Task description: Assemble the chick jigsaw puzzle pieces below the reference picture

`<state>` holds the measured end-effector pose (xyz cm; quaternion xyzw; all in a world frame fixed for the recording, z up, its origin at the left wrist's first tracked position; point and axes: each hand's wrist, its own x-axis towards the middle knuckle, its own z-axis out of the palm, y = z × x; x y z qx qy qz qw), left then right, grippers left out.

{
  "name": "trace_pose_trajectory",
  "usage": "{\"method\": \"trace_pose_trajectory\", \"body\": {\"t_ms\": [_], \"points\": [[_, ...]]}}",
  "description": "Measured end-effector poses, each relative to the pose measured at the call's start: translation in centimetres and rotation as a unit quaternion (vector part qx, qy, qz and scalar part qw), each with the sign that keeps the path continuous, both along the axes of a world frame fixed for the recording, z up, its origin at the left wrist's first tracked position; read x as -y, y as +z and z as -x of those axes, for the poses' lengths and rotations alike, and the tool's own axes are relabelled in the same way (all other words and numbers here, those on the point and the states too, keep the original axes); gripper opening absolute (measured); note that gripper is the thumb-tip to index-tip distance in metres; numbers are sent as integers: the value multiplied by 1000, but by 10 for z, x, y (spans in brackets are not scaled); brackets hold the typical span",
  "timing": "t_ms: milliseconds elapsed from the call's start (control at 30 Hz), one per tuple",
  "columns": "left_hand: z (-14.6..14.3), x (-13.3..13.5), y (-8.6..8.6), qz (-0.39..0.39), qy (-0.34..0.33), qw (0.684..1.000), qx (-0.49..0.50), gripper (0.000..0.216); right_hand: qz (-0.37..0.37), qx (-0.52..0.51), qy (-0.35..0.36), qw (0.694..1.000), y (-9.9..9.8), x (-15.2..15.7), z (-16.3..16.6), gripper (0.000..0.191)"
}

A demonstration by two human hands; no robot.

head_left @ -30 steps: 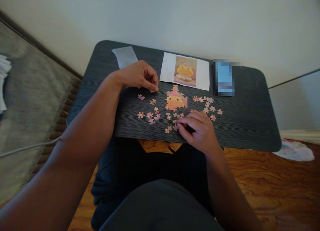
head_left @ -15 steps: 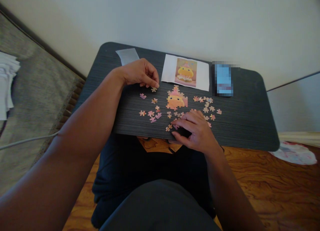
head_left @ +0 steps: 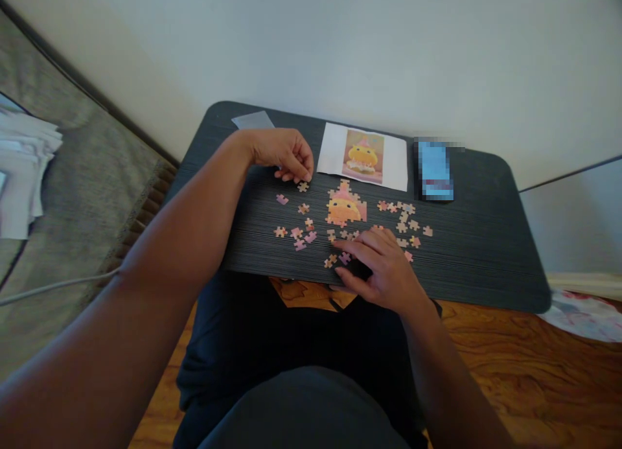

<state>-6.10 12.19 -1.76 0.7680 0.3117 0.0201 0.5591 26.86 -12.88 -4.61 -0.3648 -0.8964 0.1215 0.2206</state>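
Note:
My left hand is over the left-middle of the table, fingers curled and thumb against the index finger. Its tips are at the upper edge of a puzzle piece lying flat; whether anything is pinched in them is hidden. My right hand rests low over loose pieces near the front edge, thumb and index finger apart, nothing seen between them. Close to its thumb lie a purple piece and an orange-brown piece. Between the hands sits a partly joined puzzle showing a yellow face with a pink hat.
Behind the puzzle lies a white sheet with a printed picture. A blurred phone is right of it, and a clear plastic sleeve lies at back left. Loose pieces spread on both sides of the dark table. A wall stands behind.
The whole view has tilted, so the table appears slightly lower. My left hand has shifted slightly back from the piece beside its fingertips. My right hand stays almost still; the pieces have not moved.

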Motion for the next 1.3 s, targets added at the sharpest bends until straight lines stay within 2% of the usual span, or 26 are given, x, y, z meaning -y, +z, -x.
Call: {"method": "trace_pose_trajectory", "body": {"t_ms": [167, 400, 567, 667, 800, 900, 967, 1067, 1200, 1300], "points": [[-1, 17, 6, -14, 3, 1000, -26, 26, -10, -32, -30, 999, 0, 1, 1, 27], [0, 21, 8, -54, 11, 998, -42, 28, -34, -81, -74, 993, 2, 3, -1, 14], [-1, 22, 7, -43, 0, 998, -51, 28, -37, -183, -162, 969, 3, 5, -12, 13], [-1, 21, 7, -38, 0, 998, -54, 27, -52, -191, -192, 961, 4, -6, -30, 11], [0, 20, 6, -42, -11, 998, -40, 24, -92, -174, -163, 967, 16, -41, -61, 9], [0, 20, 5, -39, -6, 998, -41, 26, -81, -145, -104, 981, 34, -69, -65, 8], [-1, 20, 4, -33, 0, 999, -39, 26, -55, -114, -69, 990, 45, -78, -50, 9], [-2, 20, 3, -23, 6, 999, -28, 26, 11, -72, -9, 997, 52, -75, -4, 8], [-3, 23, 4, -13, 21, 999, -24, 24, 52, 20, -8, 998, 47, -56, 58, 7], [-4, 25, 6, -9, 27, 999, -19, 24, 23, 68, -28, 997, 42, -47, 78, 9]]}}
